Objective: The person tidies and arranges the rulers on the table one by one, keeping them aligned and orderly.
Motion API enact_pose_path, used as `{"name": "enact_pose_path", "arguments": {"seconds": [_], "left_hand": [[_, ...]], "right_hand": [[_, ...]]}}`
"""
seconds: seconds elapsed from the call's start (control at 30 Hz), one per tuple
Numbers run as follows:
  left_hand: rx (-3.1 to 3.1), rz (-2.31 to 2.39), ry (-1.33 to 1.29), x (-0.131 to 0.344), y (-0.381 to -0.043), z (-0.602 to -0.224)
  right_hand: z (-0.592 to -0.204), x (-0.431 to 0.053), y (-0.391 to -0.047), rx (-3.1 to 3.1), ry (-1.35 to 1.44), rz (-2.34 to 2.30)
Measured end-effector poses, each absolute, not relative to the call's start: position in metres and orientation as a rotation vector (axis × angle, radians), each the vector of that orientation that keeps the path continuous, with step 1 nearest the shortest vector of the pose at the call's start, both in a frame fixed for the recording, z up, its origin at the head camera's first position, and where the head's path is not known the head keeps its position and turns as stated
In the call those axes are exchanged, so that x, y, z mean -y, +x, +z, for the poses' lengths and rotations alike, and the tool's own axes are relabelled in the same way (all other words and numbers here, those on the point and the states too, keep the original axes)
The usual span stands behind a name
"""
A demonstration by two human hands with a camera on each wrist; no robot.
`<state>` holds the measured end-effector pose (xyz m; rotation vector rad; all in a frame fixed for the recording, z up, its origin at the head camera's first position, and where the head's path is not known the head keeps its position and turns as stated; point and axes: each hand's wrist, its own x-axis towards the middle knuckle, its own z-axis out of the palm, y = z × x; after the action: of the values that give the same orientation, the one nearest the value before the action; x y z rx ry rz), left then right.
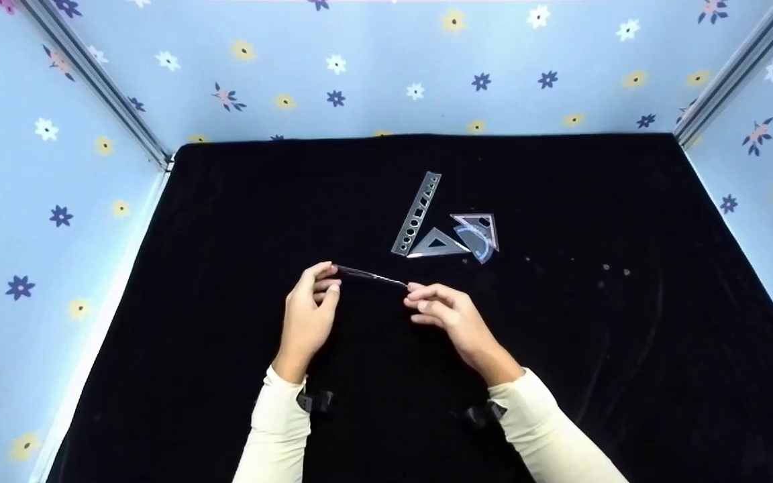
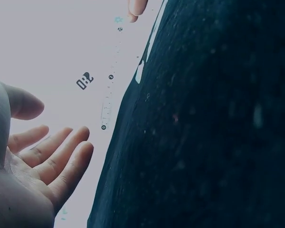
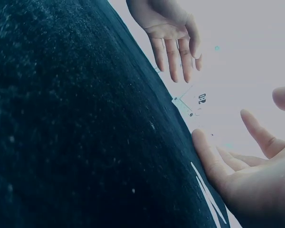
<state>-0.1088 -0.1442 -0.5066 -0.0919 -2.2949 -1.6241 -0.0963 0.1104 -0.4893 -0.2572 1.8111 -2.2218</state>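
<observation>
A thin clear plastic measuring piece (image 1: 372, 276) spans the space between my two hands, seen nearly edge-on from above. Its printed scale (image 2: 110, 77) shows in the left wrist view. My left hand (image 1: 309, 310) touches its left end with a fingertip, fingers extended and thumb apart. At the other end, the fingertips of my right hand (image 1: 452, 314) meet it, the thumb standing off in the right wrist view. Beyond the hands lie a clear stencil ruler (image 1: 400, 239), a set square (image 1: 450, 249), a second set square (image 1: 493, 231) and a protractor (image 1: 472, 240) overlapping it.
A black cloth (image 1: 239, 201) covers the table. Flower-patterned blue panels (image 1: 393, 67) wall it in at the back and both sides, with metal posts (image 1: 101, 84) at the back corners. Small bright specks (image 1: 606, 267) dot the cloth at right.
</observation>
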Motion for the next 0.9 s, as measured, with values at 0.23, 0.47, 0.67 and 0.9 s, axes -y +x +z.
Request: {"name": "enact_pose_path", "arguments": {"seconds": [0.23,0.47,0.67,0.9], "left_hand": [[2.275,-1.626,-0.04,0.155,-0.108,-0.506],[2.268,-1.624,0.002,0.163,-0.108,-0.506],[2.244,-1.628,0.012,0.165,-0.108,-0.507],[2.234,-1.631,0.028,0.162,-0.106,-0.5]], "right_hand": [[-0.484,-0.094,-0.1,-1.827,-0.246,-2.221],[-0.483,-0.081,-0.105,-1.831,-0.21,-2.238],[-0.488,-0.078,-0.105,-1.852,-0.225,-2.214],[-0.49,-0.079,-0.1,-1.859,-0.282,-2.182]]}}
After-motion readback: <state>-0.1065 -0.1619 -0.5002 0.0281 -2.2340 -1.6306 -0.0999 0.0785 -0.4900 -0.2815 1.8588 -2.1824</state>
